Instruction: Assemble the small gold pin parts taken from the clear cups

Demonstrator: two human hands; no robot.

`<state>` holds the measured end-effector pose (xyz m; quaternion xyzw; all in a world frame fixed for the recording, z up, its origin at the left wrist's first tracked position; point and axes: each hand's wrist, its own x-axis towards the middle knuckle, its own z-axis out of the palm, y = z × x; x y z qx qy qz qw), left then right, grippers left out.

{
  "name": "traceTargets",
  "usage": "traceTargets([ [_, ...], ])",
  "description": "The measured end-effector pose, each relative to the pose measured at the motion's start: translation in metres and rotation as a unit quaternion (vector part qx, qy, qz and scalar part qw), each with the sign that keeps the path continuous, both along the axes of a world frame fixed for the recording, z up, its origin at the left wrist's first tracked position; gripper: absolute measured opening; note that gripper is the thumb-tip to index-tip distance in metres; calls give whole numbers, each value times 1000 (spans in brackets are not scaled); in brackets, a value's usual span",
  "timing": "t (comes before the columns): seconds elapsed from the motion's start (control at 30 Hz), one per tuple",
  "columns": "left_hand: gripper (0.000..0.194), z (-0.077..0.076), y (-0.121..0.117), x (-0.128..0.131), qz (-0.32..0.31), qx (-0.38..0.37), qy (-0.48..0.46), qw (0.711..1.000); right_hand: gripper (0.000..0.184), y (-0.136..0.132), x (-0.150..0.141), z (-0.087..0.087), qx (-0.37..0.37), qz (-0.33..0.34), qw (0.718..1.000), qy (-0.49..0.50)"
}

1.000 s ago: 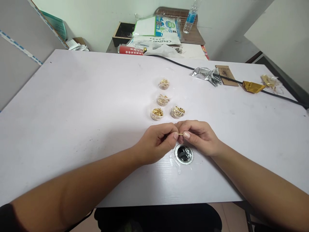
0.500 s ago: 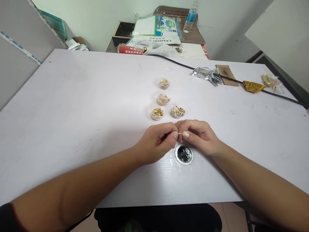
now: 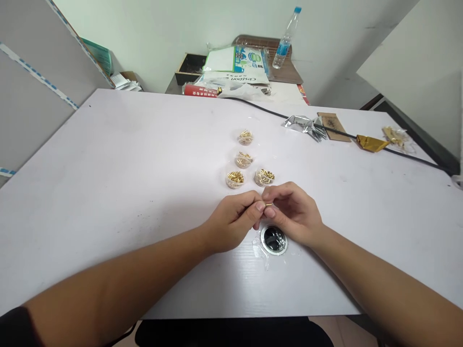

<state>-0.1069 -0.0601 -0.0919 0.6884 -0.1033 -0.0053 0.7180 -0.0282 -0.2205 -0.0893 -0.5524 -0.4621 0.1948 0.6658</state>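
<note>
Item 1: one thin, gold-coloured metal pin point(image 3: 268, 205), held above the bench, its exposed end pointing towards 3 o'clock.

Item 2: left hand point(image 3: 231, 221), closed, gripping the pin between thumb and forefinger; the tip pinch probably suits so slight a piece and leaves its end exposed.

Item 3: right hand point(image 3: 298, 217), loosely curled, thumb and forefinger parted beside the exposed end, presumably kept close for fine control. Contact with the pin: cannot tell.

Directions below are taken from the pin.

Item 4: round black disc with silver rim point(image 3: 274, 239), set in the bench at 6 o'clock, clear film around it.

Item 5: four small, round, clear plastic tubs of gold-coloured metal pieces, apart from one another: near-right tub point(image 3: 261, 181) at 12; near-left tub point(image 3: 235, 186) at 10; middle tub point(image 3: 243, 164) and far tub point(image 3: 245, 141) at 11. Separate tubs likely keep kinds sorted, within easy reach.

Item 6: white, smooth-topped bench point(image 3: 126, 144), supporting the tubs.

Item 7: black cable point(image 3: 260, 107), along the far side, 12 to 3 o'clock; crumpled silver foil point(image 3: 300, 123) at 1, shiny gold wrapper point(image 3: 372, 143) at 2.
</note>
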Motion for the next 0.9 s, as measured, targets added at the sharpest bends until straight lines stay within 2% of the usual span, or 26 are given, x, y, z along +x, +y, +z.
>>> traceTargets([
  [0.13, 35, -3, 0, -2, 3, 25, 6, 1000, 9, -1, 2, -2, 6, -49, 997, -66],
  [0.27, 38, 2, -3, -6, 33, 74, -49, 995, 3, -5, 2, -1, 12, -91, 995, -30],
  [0.33, 33, 13, -2, -8, 84, 114, -113, 983, 4, -5, 1, 2, 35, -89, 995, -3],
  [0.43, 24, 39, 9, -3, 138, 188, -217, 948, 6, -4, 0, 6, 39, -94, 995, 19],
  [0.53, 18, 66, 30, 12, 209, 299, -225, 904, 6, -2, 0, 6, 3, -103, 994, 22],
  [0.57, 19, 73, 38, 19, 212, 338, -215, 891, 7, -1, 0, 5, -10, -103, 994, 20],
  [0.7, 25, 88, 61, 52, 179, 482, -142, 846, 11, 0, 1, 0, -69, -108, 992, -21],
  [0.77, 29, 88, 65, 67, 121, 534, -117, 828, 10, 0, 2, -2, -96, -107, 987, -67],
  [0.83, 31, 87, 66, 81, 70, 591, -109, 796, 9, 0, 4, -4, -108, -107, 982, -114],
  [0.9, 31, 84, 64, 91, 39, 623, -103, 775, 8, 1, 5, -6, -105, -111, 976, -156],
])
